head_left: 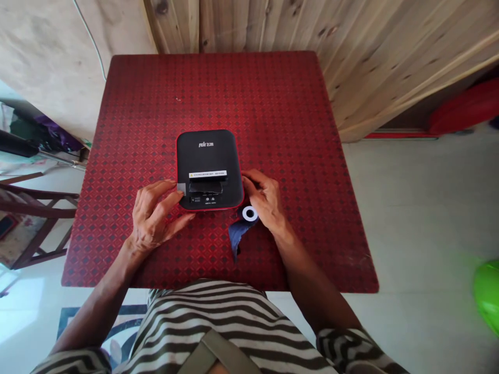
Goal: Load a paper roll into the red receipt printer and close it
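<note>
The black box (206, 158) lies flat on the red table (249, 93), with its white label (208, 174), a dark strip (206, 187) and a grey patch (181, 188) already on its face; how much is left to do on it, I cannot tell. My left hand (150, 221) is partly open at the box's left edge, fingertips by the grey patch, gripping nothing firmly. My right hand (268, 200) is half curled at the box's right side; I cannot tell whether it pinches the edge. Just off the box's near right corner, beside that hand, is the white ring (250, 213), with the blue cloth (238, 232) on its near side. I count one box, one label, one dark strip, one grey patch, one ring, one cloth, one table and two hands
</note>
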Demonstrator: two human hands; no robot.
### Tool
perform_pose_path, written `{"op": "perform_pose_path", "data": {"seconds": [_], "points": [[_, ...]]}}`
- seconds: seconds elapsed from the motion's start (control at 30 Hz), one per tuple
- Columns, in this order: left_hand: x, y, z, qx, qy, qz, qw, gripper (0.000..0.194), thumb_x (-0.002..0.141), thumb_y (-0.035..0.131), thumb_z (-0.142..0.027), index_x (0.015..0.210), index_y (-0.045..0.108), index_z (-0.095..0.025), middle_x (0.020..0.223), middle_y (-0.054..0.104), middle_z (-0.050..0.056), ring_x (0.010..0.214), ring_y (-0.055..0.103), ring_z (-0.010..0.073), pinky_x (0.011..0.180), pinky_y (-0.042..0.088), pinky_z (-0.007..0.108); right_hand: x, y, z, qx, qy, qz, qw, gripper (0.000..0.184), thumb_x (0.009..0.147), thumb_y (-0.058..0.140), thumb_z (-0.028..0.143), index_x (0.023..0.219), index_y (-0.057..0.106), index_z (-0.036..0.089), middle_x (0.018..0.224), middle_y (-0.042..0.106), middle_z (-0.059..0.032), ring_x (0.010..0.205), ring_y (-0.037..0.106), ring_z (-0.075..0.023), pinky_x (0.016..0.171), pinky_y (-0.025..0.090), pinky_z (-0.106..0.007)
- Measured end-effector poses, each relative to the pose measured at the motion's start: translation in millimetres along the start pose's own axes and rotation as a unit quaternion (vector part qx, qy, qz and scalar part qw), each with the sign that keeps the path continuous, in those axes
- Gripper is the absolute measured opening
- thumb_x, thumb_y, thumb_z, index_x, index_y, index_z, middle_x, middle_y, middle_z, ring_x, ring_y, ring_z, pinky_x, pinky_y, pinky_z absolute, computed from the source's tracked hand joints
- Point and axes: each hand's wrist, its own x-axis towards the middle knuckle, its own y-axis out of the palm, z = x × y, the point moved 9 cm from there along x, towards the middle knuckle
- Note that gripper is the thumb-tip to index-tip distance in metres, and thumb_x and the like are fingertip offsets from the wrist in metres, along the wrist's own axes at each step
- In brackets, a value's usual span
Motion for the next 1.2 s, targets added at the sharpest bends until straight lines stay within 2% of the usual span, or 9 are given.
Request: {"op": "perform_pose_path", "data": {"seconds": [0.1,0.27,0.53,0.87,1.1,1.2], "points": [[-3,4.2,2,0.0,-0.006,-0.002,1.0,0.056,0.092,0.083,-0.043,0.141,0.061,-0.028,0.13,0.072,0.014,0.117,0.073,0.0285,0.094,0.063,0.042,2,7,-4,0.031,0.023,0.024,0.999,0.027,0.097,0.066,0.046,0.095,0.083,0.025,0.094,0.083,-0.0025,0.092,0.077,-0.0205,0.084,0.059,-0.034],[-7,6.0,5,-0.015,-0.022,-0.008,1.0,0.056,0.09,0.085,-0.042,0.14,0.063,-0.03,0.133,0.072,0.013,0.116,0.074,0.0278,0.096,0.065,0.042,5,6,-4,0.047,0.049,0.049,0.996,0.03,0.092,0.07,0.051,0.092,0.084,0.025,0.092,0.084,-0.0025,0.089,0.078,-0.0218,0.08,0.059,-0.034],[-1,5.9,1,-0.022,-0.028,-0.01,0.999,0.06,0.09,0.087,-0.041,0.141,0.06,-0.025,0.132,0.07,0.014,0.113,0.074,0.0257,0.09,0.067,0.039,4,6,-5,0.052,0.055,0.037,0.996,0.026,0.091,0.071,0.048,0.092,0.084,0.025,0.092,0.084,-0.0025,0.087,0.078,-0.0213,0.08,0.061,-0.034],[-2,9.5,11,-0.033,-0.108,-0.014,0.994,0.054,0.085,0.088,-0.055,0.125,0.064,-0.028,0.132,0.07,0.01,0.116,0.073,0.0274,0.093,0.068,0.045,1,2,-2,0.039,0.056,0.05,0.996,0.025,0.095,0.068,0.045,0.096,0.084,0.026,0.095,0.084,-0.0031,0.094,0.078,-0.0231,0.083,0.062,-0.035],[-1,13.6,15,-0.07,-0.12,-0.007,0.99,0.05,0.087,0.086,-0.056,0.121,0.064,-0.027,0.13,0.07,0.009,0.117,0.072,0.0269,0.095,0.065,0.046,2,1,-15,0.068,0.067,0.039,0.995,0.026,0.093,0.071,0.047,0.099,0.085,0.026,0.094,0.085,-0.003,0.083,0.078,-0.0202,0.071,0.059,-0.032],[0,13.2,14,-0.078,-0.108,-0.016,0.991,0.048,0.09,0.084,-0.053,0.125,0.064,-0.027,0.128,0.07,0.009,0.116,0.072,0.0269,0.097,0.063,0.047,1,-6,-6,0.045,0.055,0.014,0.997,0.023,0.094,0.072,0.044,0.099,0.084,0.026,0.093,0.085,-0.003,0.081,0.078,-0.0206,0.069,0.06,-0.033]]}}
